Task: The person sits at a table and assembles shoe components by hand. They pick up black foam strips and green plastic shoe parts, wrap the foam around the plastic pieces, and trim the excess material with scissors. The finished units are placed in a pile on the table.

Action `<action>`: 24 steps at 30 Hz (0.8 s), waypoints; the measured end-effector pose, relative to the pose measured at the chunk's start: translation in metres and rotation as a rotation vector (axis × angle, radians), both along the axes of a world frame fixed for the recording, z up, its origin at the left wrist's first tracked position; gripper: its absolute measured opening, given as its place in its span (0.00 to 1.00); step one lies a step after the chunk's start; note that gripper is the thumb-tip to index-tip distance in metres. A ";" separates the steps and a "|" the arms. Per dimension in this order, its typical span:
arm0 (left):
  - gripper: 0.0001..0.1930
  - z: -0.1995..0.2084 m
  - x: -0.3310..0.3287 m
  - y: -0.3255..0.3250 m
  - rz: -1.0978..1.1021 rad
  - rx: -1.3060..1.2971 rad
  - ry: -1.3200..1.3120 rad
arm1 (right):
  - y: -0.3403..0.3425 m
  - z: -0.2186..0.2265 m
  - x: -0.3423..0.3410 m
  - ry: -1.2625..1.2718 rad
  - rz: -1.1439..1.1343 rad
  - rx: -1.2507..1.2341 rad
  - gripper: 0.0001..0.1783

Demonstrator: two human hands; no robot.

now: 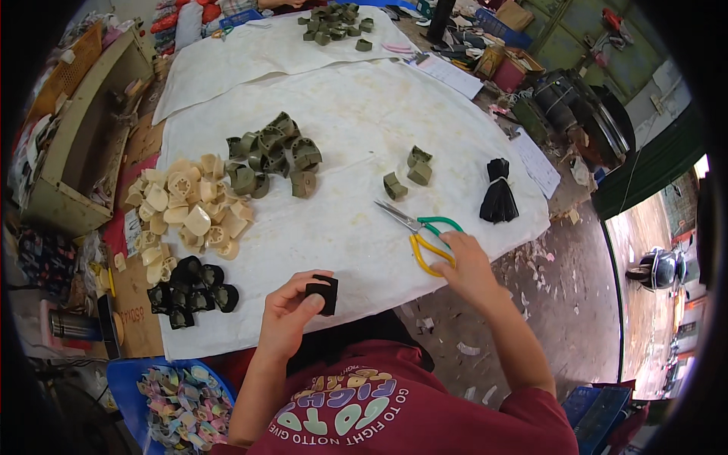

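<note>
While my left hand pinches a small squarish black piece between thumb and fingers, just above the near edge of the white cloth, my right hand is off to the right at the scissors. I have those fingers against the ends of the handles, one green and one yellow, which stand apart; whether they close firmly around them, I cannot tell. The blades lie over the cloth and point away from me, to the left, with their tips near three loose olive-green moulded pieces.

On my left, near the cloth's corner, sits a group of black pieces, and just beyond it a heap of beige moulded pieces. Beside that heap, farther from me, I have a cluster of olive-green pieces. Over to the right, beyond my right hand, lies a black bundle of strips, gathered by a tie. Below the table's left corner, a blue tub holds multicoloured pieces.
</note>
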State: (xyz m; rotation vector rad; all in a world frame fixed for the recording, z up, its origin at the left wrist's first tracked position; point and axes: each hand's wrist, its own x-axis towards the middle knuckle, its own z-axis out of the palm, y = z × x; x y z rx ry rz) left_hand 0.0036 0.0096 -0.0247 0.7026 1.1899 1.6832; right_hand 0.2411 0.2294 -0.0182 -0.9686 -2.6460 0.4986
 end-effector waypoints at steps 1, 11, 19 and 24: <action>0.11 -0.004 0.000 0.001 -0.020 -0.027 -0.034 | 0.010 0.002 0.002 -0.076 -0.004 -0.043 0.30; 0.11 -0.008 0.006 -0.010 0.095 -0.158 -0.176 | 0.047 0.018 -0.025 -0.157 -0.006 -0.514 0.24; 0.08 -0.008 0.003 -0.005 0.065 -0.299 -0.284 | -0.052 0.040 -0.016 0.051 0.173 -1.044 0.33; 0.06 -0.004 0.009 -0.002 0.018 -0.249 -0.274 | -0.062 0.047 -0.027 -0.160 0.193 -0.996 0.39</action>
